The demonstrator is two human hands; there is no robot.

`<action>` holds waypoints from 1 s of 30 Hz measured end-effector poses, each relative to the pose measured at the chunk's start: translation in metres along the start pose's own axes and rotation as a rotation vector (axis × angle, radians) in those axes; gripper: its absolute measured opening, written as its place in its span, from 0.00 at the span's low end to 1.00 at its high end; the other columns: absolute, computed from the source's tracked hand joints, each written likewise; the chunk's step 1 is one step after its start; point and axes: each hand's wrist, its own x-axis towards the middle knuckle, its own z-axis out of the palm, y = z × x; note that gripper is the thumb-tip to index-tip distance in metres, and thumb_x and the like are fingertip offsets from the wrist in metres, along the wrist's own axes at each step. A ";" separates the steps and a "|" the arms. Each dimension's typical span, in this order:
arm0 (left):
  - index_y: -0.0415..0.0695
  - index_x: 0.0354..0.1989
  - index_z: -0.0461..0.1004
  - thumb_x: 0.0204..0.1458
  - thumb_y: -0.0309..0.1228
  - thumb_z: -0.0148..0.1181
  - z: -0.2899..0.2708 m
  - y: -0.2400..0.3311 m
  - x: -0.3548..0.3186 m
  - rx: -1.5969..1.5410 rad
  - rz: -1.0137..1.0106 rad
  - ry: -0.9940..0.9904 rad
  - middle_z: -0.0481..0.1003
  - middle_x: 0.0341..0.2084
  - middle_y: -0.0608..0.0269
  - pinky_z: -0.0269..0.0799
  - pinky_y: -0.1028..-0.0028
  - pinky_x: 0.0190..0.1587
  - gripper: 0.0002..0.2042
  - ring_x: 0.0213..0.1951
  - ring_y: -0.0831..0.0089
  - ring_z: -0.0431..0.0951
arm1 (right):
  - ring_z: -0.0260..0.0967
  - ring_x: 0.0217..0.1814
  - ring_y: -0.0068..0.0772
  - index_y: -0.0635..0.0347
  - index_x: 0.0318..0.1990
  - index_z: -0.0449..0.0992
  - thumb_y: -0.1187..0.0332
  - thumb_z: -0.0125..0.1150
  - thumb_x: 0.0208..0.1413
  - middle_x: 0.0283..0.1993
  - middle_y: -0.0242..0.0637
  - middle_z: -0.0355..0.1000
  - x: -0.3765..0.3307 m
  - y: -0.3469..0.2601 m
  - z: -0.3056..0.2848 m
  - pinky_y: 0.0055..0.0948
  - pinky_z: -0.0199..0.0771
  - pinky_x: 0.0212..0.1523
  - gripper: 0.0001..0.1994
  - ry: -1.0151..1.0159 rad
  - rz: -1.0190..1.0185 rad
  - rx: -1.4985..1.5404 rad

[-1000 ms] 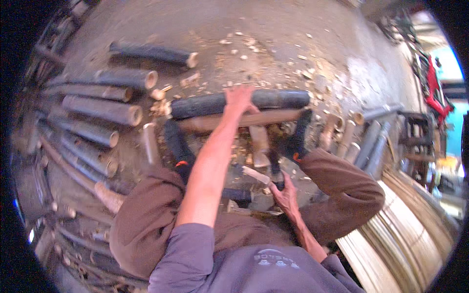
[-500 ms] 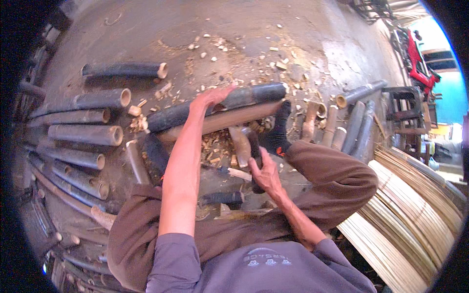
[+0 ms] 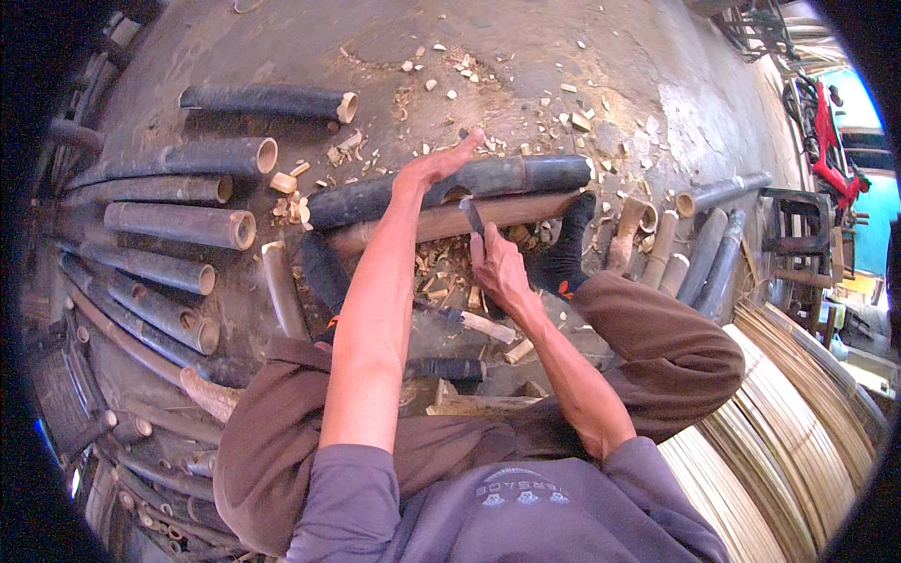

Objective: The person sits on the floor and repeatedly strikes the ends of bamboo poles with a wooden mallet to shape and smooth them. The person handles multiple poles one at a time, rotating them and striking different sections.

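A dark bamboo tube [image 3: 526, 175] lies crosswise before me along a brown wooden block [image 3: 427, 225], between my dark-covered feet. A notch is cut in its near side. My left hand [image 3: 443, 164] rests across the tube's far side, fingers stretched out and partly hidden by the wrist. In my right hand [image 3: 504, 267] is a knife [image 3: 471, 216] with a short, broad blade, gripped by its wooden handle. The blade points away from me, its tip at or just short of the notch; whether it touches I cannot tell.
Several bamboo tubes [image 3: 178, 225] lie at the left, others [image 3: 718, 195] at the right. Wood chips [image 3: 460, 66] litter the floor. A second tool with a pale handle [image 3: 488, 327] lies between my legs. Split bamboo strips [image 3: 779, 413] are bundled at right, near a dark stool [image 3: 798, 235].
My right hand has moved forward with the knife, from near my legs up to the tube's notch. The left hand stays on the tube. The whole view has shifted slightly.
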 end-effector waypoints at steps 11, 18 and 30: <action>0.42 0.70 0.46 0.52 0.71 0.34 0.012 0.010 -0.013 -0.045 0.065 -0.007 0.43 0.71 0.55 0.36 0.64 0.71 0.48 0.72 0.63 0.41 | 0.73 0.40 0.65 0.58 0.45 0.63 0.57 0.46 0.61 0.34 0.61 0.73 0.012 0.011 0.010 0.60 0.70 0.39 0.14 -0.117 0.123 -0.136; 0.43 0.66 0.59 0.44 0.70 0.51 -0.009 0.015 -0.008 0.322 -0.003 0.032 0.57 0.66 0.50 0.50 0.59 0.67 0.48 0.67 0.56 0.56 | 0.73 0.27 0.59 0.52 0.52 0.65 0.60 0.49 0.61 0.27 0.50 0.74 -0.079 0.043 0.031 0.54 0.73 0.24 0.14 -0.196 -0.001 -0.259; 0.55 0.60 0.65 0.30 0.52 0.74 0.038 -0.007 -0.019 0.862 0.071 0.473 0.70 0.54 0.59 0.56 0.46 0.58 0.43 0.58 0.56 0.67 | 0.64 0.58 0.51 0.54 0.61 0.61 0.52 0.59 0.54 0.59 0.53 0.63 -0.116 0.056 0.054 0.48 0.67 0.54 0.30 -0.224 -0.214 -0.339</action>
